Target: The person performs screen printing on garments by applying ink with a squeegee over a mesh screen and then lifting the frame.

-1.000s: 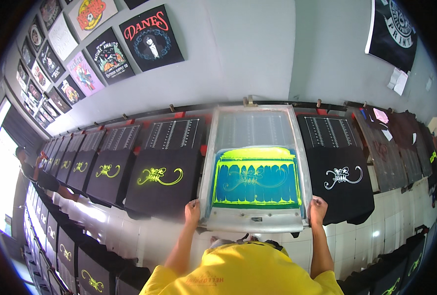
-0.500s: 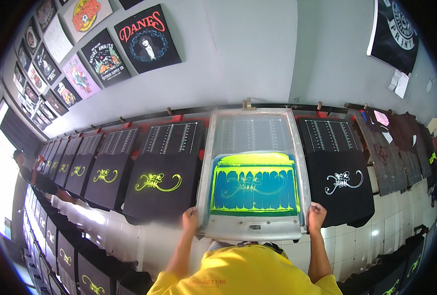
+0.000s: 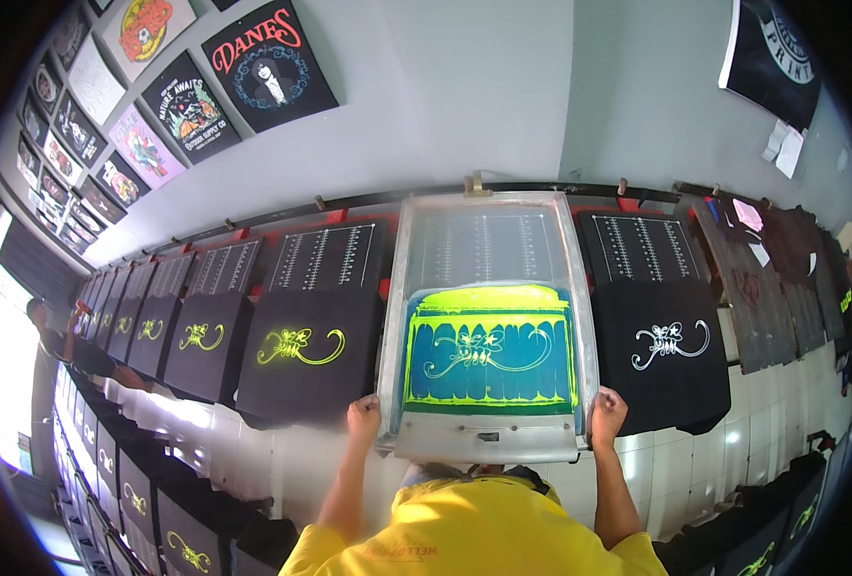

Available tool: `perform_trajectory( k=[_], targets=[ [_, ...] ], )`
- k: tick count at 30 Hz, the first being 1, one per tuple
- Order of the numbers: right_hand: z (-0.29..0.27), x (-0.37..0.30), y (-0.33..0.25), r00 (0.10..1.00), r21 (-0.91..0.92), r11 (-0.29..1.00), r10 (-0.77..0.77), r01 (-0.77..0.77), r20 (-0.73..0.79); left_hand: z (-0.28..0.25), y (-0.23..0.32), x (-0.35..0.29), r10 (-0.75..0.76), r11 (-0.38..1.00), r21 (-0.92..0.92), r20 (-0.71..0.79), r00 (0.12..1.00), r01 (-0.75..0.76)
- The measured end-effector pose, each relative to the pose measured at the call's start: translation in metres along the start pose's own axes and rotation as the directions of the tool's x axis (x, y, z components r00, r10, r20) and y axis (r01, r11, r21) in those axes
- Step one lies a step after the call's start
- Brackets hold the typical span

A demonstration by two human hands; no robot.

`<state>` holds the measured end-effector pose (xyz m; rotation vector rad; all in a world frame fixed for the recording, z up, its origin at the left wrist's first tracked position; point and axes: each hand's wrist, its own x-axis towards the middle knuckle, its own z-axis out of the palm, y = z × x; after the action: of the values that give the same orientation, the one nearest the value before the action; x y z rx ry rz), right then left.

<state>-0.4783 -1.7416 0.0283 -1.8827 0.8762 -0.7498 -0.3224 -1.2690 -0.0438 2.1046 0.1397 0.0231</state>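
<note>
A screen printing frame [image 3: 585,317] with silver metal sides lies in front of me over one of the printing boards. Its mesh is blue in the lower half, with neon yellow ink [image 3: 488,300] pooled in a band across it and streaked round the edges. Pale curling lines of a design show through the mesh. My left hand [image 3: 364,420] is closed at the frame's near left corner. At the near right corner my right hand [image 3: 608,417] is closed too. A metal plate [image 3: 488,442] spans the near end between them.
To the left, a black shirt [image 3: 306,360] bears a yellow print, with several more beyond. On the right, another black shirt [image 3: 664,355] has a white print. A rail [image 3: 359,204] runs behind the boards. Far left stands another person [image 3: 52,336]. Further shirts lie behind me.
The lines seen through the mesh have gone from dim yellow to clearer and whiter. Both hands stay at the frame's near corners. The whole view has shifted slightly.
</note>
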Motion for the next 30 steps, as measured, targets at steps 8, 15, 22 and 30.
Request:
perform_trajectory(
  k=[8, 15, 22, 30],
  targets=[
    [-0.003, 0.0, -0.011, 0.992, -0.01, 0.992, -0.124, 0.124, 0.021, -0.003, 0.016, -0.004, 0.01, 0.995, 0.099, 0.001, 1.0, -0.01],
    [0.0, -0.064, -0.11, 0.713, -0.112, 0.783, -0.485, 0.612, 0.506, -0.028, 0.061, -0.033, 0.391, 0.919, 0.055, -0.265, 0.881, -0.391],
    [0.008, -0.103, -0.146, 0.095, -0.02, 0.288, -0.25, 0.958, 0.964, -0.044, 0.086, -0.122, 0.251, 0.802, -0.552, 0.658, 0.71, 0.228],
    [0.055, -0.096, -0.171, 0.302, -0.242, 0.213, -0.327, 0.947, 0.895, 0.042, 0.075, -0.158, 0.102, 0.802, -0.339, 0.889, 0.447, 0.491]
  ],
)
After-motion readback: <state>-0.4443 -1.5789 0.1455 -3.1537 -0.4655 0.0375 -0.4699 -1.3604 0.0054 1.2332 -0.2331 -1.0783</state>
